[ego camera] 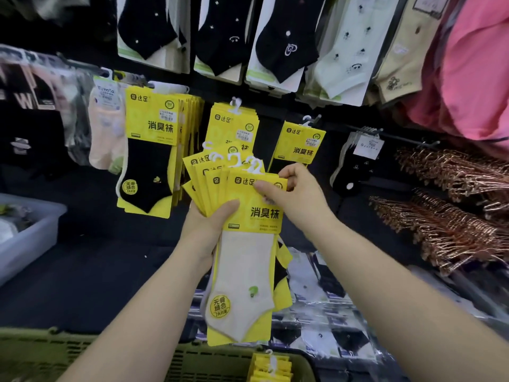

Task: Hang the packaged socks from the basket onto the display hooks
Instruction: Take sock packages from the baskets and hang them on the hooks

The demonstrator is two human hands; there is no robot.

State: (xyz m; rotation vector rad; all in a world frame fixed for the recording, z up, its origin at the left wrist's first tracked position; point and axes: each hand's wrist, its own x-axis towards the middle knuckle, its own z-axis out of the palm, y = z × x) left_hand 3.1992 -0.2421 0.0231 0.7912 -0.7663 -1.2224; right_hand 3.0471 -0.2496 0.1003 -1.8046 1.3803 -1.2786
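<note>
While the left hand (212, 224) gripped a fanned stack of yellow sock packs (220, 177) from the left side, thumb across the front, the right hand (292, 194) pinched the top right corner of the front pack (248, 257), thumb on the card face, fingers behind. Front pack showed a cream sock; at least five white plastic hangers (237, 159) stuck up from the fan, exact pack count unclear.

Stack sat in open air ahead of the dark display wall, low between the middle and right yellow groups. Three yellow groups hung on the wall: a thick left batch (154, 150) with a black sock in front, a middle batch (234, 125) partly hidden by the held fan, and a thin right one (301, 144) just above the right hand. Right hook (311, 119) had its tip free. Row of five larger sock cards (220, 37) hung above.

Green basket (82, 357) lay at the bottom edge, more yellow packs (271, 365) in it, count unclear. Grey bin (30, 232) sat at left edge, well apart. Copper-coloured hangers (451, 205) were piled in two heaps at right, near the right forearm but apart. Bagged socks (325, 307) lay on the counter below the arms. Clear room between held stack and left batch.
</note>
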